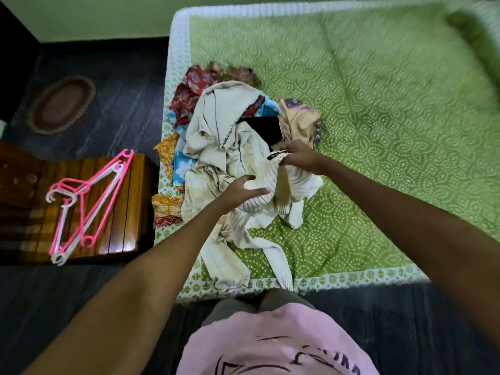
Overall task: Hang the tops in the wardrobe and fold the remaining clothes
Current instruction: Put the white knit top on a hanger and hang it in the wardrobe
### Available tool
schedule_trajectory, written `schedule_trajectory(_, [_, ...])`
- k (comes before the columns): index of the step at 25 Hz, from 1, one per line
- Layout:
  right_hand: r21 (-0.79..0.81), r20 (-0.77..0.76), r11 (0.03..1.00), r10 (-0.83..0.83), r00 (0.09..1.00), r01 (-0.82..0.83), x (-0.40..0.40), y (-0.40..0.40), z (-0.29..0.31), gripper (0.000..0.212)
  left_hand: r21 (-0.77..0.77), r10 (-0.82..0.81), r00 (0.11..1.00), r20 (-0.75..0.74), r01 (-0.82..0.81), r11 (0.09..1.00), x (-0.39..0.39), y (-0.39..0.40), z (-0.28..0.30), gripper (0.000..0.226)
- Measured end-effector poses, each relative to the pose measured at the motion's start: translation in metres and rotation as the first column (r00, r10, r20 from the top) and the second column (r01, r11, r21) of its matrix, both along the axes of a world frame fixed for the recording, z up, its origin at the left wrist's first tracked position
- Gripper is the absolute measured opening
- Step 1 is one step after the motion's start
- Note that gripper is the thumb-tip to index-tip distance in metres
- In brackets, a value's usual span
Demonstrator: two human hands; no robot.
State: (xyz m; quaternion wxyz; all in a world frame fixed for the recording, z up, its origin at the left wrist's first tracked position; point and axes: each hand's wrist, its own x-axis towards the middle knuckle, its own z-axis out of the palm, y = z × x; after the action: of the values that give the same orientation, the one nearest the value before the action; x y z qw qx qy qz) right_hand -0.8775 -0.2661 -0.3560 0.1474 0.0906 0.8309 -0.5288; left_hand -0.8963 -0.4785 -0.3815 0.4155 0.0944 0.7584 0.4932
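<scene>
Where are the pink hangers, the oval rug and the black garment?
pink hangers (89, 196), head view, crossed arms.
oval rug (61, 104), head view, its middle.
black garment (266, 128), head view, exposed fold.

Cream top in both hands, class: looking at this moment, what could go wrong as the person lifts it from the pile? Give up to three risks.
1. The cream top lies tangled with other clothes in the pile, so lifting may drag some along or off the bed edge.
2. The right hand only pinches the collar; that grip might slip.
3. The hangers sit apart on the wooden table, so the left hand must let go to fetch one.
</scene>
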Motion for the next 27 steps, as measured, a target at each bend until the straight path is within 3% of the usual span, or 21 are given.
schedule_trajectory(2, [-0.1,0.002,0.995,0.027,1.0,-0.026,0.001,-0.023,0.021,0.027,0.09,0.005,1.0,-0.02,-0.003,0.996,0.008,-0.001,0.019,0.041])
schedule_trajectory(6, [-0.419,0.001,0.901,-0.118,0.993,0.108,0.009,-0.068,0.06,0.025,0.197,0.264,0.963,-0.058,-0.248,0.949,0.018,-0.021,0.063,0.014])
schedule_trajectory(7, [-0.477,0.01,0.863,-0.185,0.983,0.167,0.013,-0.075,0.064,0.026,0.216,0.348,0.937,-0.019,-0.336,0.917,0.018,-0.029,0.071,0.005])
schedule_trajectory(9, [-0.553,0.022,0.805,-0.243,0.97,0.214,0.029,-0.089,0.065,0.036,0.241,0.471,0.873,0.128,-0.488,0.839,0.017,-0.054,0.081,0.013])
schedule_trajectory(11, [-0.528,0.099,0.82,-0.2,0.975,0.222,0.053,-0.106,0.059,0.057,0.292,0.436,0.843,0.314,-0.523,0.801,0.017,-0.08,0.089,0.026])
schedule_trajectory(14, [-0.257,0.164,0.964,-0.032,0.986,0.074,0.096,-0.146,0.046,0.04,0.413,0.387,0.81,0.44,-0.565,0.714,0.029,-0.113,0.097,0.038])
schedule_trajectory(16, [-0.218,0.09,0.973,-0.064,0.994,0.083,0.111,-0.175,0.039,0.04,0.434,0.403,0.817,0.412,-0.565,0.702,0.039,-0.128,0.103,0.042])
schedule_trajectory(19, [-0.338,-0.002,0.919,-0.219,0.976,0.206,0.124,-0.21,0.056,0.024,0.447,0.366,0.836,0.41,-0.534,0.718,0.057,-0.152,0.113,0.05])
schedule_trajectory(22, [-0.449,0.078,0.82,-0.36,0.93,0.355,0.119,-0.216,0.073,0.034,0.457,0.302,0.875,0.377,-0.46,0.761,0.069,-0.18,0.129,0.036])
schedule_trajectory(25, [-0.486,0.061,0.773,-0.435,0.898,0.407,0.111,-0.193,0.101,0.031,0.362,0.284,0.942,0.18,-0.332,0.871,0.07,-0.205,0.153,0.025])
schedule_trajectory(27, [-0.373,-0.125,0.873,-0.383,0.915,0.315,0.108,-0.171,0.114,0.033,0.282,0.341,0.936,-0.087,-0.305,0.91,0.063,-0.22,0.16,0.036])
